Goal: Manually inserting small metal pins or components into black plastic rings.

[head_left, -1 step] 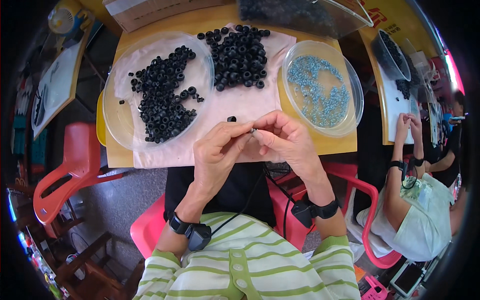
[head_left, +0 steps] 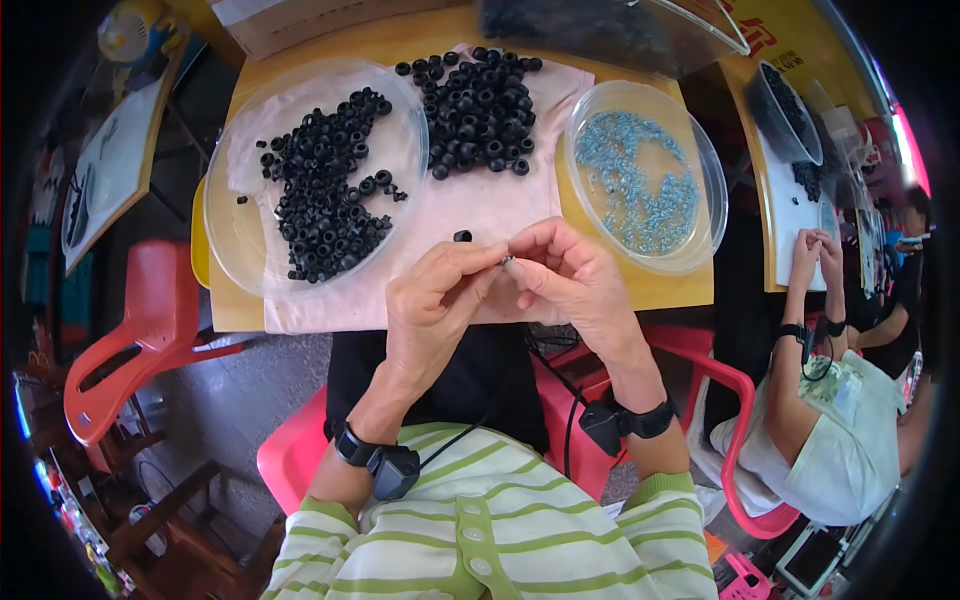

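Observation:
My left hand (head_left: 432,300) and my right hand (head_left: 578,282) meet above the table's front edge, both with fingers pinched. Between their fingertips is a tiny dark piece (head_left: 508,260), mostly covered and too small to name. Just beyond my left fingers, a single black ring-shaped part (head_left: 463,236) lies on the pink cloth (head_left: 490,207). At the left, a round clear tray (head_left: 236,262) holds many small black hollow parts (head_left: 325,190). A shallow clear tub (head_left: 582,108) of small bluish, shiny pieces (head_left: 640,215) stands at the right.
A heap of larger black rings (head_left: 482,110) sits on the cloth at the far middle. Behind are a cardboard box (head_left: 320,25) and a clear bin (head_left: 610,35). A red chair (head_left: 160,300) stands at the left. At the right, a co-worker (head_left: 840,430) sits by another table.

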Motion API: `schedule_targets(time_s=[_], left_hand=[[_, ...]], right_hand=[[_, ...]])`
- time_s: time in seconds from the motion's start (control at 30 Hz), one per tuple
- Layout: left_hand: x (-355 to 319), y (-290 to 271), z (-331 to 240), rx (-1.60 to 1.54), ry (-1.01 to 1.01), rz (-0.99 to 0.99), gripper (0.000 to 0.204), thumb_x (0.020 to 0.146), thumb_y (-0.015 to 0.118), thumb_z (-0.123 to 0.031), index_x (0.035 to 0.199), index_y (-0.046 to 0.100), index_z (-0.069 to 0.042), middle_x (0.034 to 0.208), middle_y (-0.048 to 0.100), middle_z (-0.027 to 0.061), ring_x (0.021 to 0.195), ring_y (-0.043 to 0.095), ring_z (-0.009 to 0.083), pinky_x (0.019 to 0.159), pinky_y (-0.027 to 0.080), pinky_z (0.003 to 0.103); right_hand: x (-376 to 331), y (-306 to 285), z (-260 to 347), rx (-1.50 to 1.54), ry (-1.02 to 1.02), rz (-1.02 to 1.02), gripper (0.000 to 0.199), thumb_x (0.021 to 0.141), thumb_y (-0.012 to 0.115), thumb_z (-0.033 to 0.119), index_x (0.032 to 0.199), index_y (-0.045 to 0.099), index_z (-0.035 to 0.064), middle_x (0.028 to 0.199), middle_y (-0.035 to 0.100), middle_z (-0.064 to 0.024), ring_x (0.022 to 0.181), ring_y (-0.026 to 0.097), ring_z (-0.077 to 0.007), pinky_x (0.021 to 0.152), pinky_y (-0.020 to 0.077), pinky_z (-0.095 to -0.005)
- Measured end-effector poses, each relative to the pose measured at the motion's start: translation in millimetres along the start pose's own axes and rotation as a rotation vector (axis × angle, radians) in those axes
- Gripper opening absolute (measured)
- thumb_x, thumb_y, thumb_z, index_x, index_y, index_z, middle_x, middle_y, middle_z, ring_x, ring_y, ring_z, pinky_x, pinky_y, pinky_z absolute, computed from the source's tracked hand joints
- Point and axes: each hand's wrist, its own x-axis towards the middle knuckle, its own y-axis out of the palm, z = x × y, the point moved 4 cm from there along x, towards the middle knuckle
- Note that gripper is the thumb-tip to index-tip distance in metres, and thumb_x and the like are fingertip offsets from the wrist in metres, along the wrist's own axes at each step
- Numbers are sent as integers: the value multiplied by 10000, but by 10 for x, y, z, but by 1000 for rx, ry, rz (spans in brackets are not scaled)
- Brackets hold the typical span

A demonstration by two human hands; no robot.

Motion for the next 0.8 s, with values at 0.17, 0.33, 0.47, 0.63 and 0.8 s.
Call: schedule_targets(time_s=[0.17,0.33,0.47,0.63,0.8], left_hand=[[-11,8,46,25,-87,17,167,827,654,39,985,675,-10,898,666,95,795,660,187,688,515,260],[-15,13,130,-103,-216,36,132,841,640,33,968,656,0,878,652,80,785,653,159,690,512,258],[-9,8,139,-145,-294,69,105,855,641,19,958,654,5,865,641,58,764,633,124,676,501,246],[18,-13,107,-189,-394,92,79,866,653,-7,943,652,10,818,624,42,725,602,89,633,476,229],[-23,-11,98,-194,-380,55,68,882,651,-24,938,648,14,798,601,32,627,567,64,543,446,213]], right_hand=[[-25,11,-20,-28,-56,-14,176,913,627,84,1070,568,31,937,598,-16,755,544,-33,601,480,-180],[-34,28,-45,-74,-118,-39,169,917,612,55,1078,566,40,919,602,-9,718,538,-22,548,463,-165],[-50,33,-41,-79,-140,-39,176,917,599,33,1089,565,38,913,605,-8,705,537,-22,542,460,-168],[-64,54,-27,-80,-135,-63,198,902,586,-15,1095,568,29,898,608,-14,745,552,-31,597,464,-176],[-96,64,-103,-194,-232,-116,247,860,593,-64,1091,578,23,866,616,-20,775,573,-46,638,471,-183]])
